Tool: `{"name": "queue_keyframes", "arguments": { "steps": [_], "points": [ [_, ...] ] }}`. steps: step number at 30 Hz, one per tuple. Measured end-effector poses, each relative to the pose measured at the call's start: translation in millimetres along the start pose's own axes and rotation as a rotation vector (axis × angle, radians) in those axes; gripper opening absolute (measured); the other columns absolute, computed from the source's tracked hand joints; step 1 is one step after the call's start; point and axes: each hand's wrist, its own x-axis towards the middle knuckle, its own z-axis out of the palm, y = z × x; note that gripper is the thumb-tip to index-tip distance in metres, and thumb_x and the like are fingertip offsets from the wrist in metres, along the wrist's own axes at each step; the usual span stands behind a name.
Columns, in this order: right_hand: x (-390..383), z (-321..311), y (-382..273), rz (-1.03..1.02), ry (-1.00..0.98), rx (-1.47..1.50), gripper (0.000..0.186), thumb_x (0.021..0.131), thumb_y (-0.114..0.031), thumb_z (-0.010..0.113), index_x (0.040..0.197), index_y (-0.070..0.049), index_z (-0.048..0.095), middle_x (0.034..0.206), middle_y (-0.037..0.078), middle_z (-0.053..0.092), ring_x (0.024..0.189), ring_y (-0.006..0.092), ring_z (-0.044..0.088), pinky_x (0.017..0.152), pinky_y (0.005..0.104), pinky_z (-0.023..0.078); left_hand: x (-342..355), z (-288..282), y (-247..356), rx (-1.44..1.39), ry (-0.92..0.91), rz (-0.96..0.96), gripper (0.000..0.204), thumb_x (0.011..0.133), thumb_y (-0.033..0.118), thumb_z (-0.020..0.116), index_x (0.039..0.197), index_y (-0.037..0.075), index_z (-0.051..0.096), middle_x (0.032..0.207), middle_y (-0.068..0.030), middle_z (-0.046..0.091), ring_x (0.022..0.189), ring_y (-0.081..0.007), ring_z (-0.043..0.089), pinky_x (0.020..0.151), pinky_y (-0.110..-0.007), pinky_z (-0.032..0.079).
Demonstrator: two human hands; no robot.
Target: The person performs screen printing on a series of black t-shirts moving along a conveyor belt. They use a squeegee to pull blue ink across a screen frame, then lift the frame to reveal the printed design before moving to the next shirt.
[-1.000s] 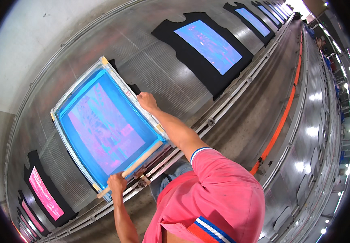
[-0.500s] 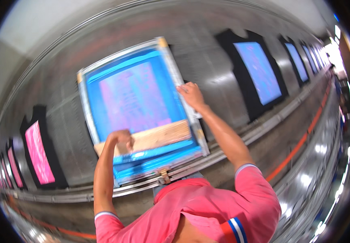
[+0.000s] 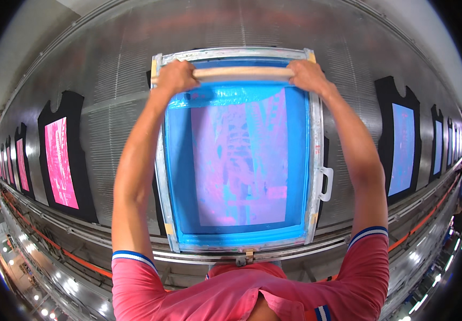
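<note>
Both of my hands grip a wooden squeegee that lies across the far end of a screen-printing frame. My left hand is closed round its left end, my right hand round its right end. Just on the near side of the squeegee spreads a wet band of blue ink. Closer to me, the blue-bordered mesh shows a pink, violet and blue patterned rectangle. Dark cloth edges peep out beside the frame; the rest under it is hidden. The squeegee's lower edge is hidden too.
A long grey table carries black shirt pieces in a row. One with a pink print lies left, one with a blue print right. A metal rail runs along the near edge. A white handle juts from the frame's right side.
The squeegee has gone from the near end of the screen to the far end. My right hand has left the frame's right side for the squeegee; both hands now grip it. The view has turned.
</note>
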Motion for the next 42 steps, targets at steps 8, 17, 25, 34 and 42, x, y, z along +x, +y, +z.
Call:
{"name": "queue_keyframes", "arguments": {
  "steps": [8, 17, 25, 34, 42],
  "points": [
    [-7.7, 12.7, -12.7, 0.129, 0.013, -0.08, 0.035, 0.078, -0.006, 0.062, 0.109, -0.014, 0.076, 0.105, 0.009, 0.072, 0.1, 0.0335, 0.069, 0.085, 0.0476, 0.055, -9.5, 21.9, -19.2, 0.078, 0.097, -0.002, 0.036, 0.071, 0.01, 0.065, 0.102, 0.02, 0.081, 0.079, -0.0185, 0.072, 0.076, -0.0362, 0.071, 0.071, -0.045, 0.056],
    [-101.8, 43.5, -54.3, 0.091, 0.015, -0.069, 0.035, 0.081, -0.006, 0.061, 0.112, -0.016, 0.075, 0.105, 0.004, 0.07, 0.097, 0.0319, 0.068, 0.081, 0.0451, 0.056, -121.5, 51.0, 1.5, 0.093, 0.145, -0.007, 0.043, 0.074, 0.007, 0.061, 0.109, 0.023, 0.08, 0.073, -0.0154, 0.071, 0.065, -0.034, 0.069, 0.059, -0.042, 0.053],
    [-250.3, 76.2, -121.8, 0.042, 0.038, -0.029, 0.036, 0.075, -0.002, 0.063, 0.108, -0.013, 0.074, 0.097, 0.006, 0.068, 0.092, 0.0311, 0.067, 0.076, 0.0437, 0.056, -286.0, 75.2, 43.4, 0.071, 0.048, -0.066, 0.039, 0.078, 0.007, 0.06, 0.11, 0.021, 0.078, 0.077, -0.017, 0.072, 0.072, -0.0367, 0.071, 0.063, -0.047, 0.055],
    [-419.4, 109.9, -202.8, -0.012, 0.114, 0.073, 0.03, 0.07, 0.001, 0.065, 0.099, -0.003, 0.072, 0.095, 0.011, 0.067, 0.093, 0.0307, 0.065, 0.082, 0.0406, 0.055, -470.4, 119.0, 87.0, -0.033, 0.176, 0.008, 0.036, 0.074, 0.001, 0.061, 0.103, 0.017, 0.074, 0.098, -0.0052, 0.075, 0.088, -0.0319, 0.071, 0.068, -0.043, 0.056],
    [-471.3, 118.1, -229.3, 0.022, 0.16, 0.079, 0.03, 0.07, 0.004, 0.065, 0.098, -0.003, 0.072, 0.095, 0.011, 0.067, 0.094, 0.0299, 0.065, 0.084, 0.0407, 0.054, -517.9, 120.7, 102.9, -0.064, 0.176, 0.038, 0.036, 0.071, -0.001, 0.062, 0.101, 0.013, 0.074, 0.1, -0.0045, 0.075, 0.088, -0.0304, 0.071, 0.072, -0.041, 0.056]
  ]
}}
